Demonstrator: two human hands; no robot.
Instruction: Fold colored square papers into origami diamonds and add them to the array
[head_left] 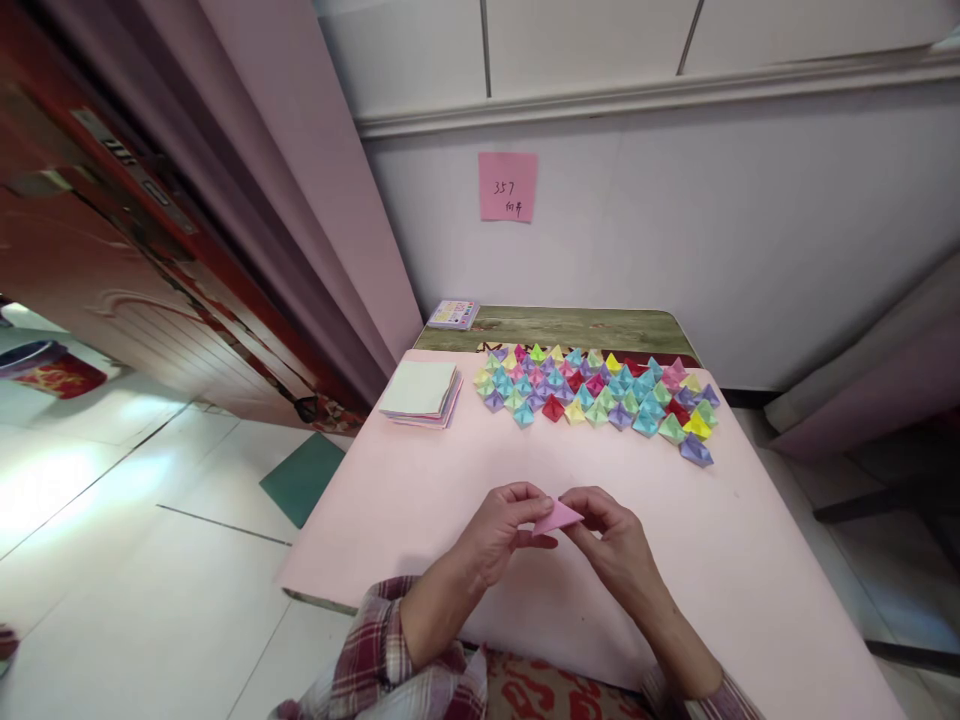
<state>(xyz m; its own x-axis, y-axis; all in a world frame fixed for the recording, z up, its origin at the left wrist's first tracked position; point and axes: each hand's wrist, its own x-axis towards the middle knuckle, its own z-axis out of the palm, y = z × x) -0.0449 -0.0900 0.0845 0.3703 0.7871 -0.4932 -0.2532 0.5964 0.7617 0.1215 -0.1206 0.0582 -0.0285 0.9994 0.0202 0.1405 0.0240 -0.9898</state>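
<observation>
A small pink folded paper (559, 516) is pinched between both hands above the pink table cover (390, 520). My left hand (501, 530) grips its left side with closed fingers. My right hand (613, 535) pinches its right side. Farther back lie several small folded paper boats (596, 395) in many colours, packed in rows. A stack of square paper sheets (421, 393) with a pale green top sheet rests at the back left of the table.
A small pack of paper (453, 314) sits on the bare wooden table end (570, 328) by the wall. A pink note (508, 186) is stuck on the wall. A green sheet (304, 476) lies on the floor at left.
</observation>
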